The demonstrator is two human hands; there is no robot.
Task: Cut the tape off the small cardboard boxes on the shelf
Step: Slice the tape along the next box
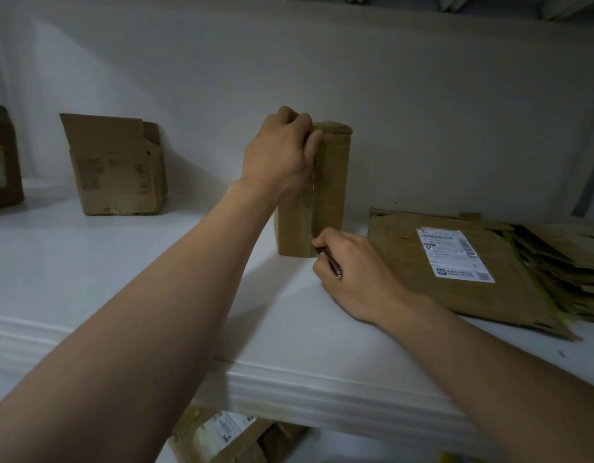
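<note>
A small cardboard box stands upright on end on the white shelf, with a strip of tape running down its front face. My left hand grips the box at its upper left edge, fingers curled over the top. My right hand holds a thin dark cutter, whose tip sits at the bottom of the box's taped seam. The blade end is hidden against the cardboard.
An open cardboard box stands at the back left, with another box at the far left edge. A pile of flattened boxes, the top one bearing a white label, lies at the right. More cardboard lies below the shelf.
</note>
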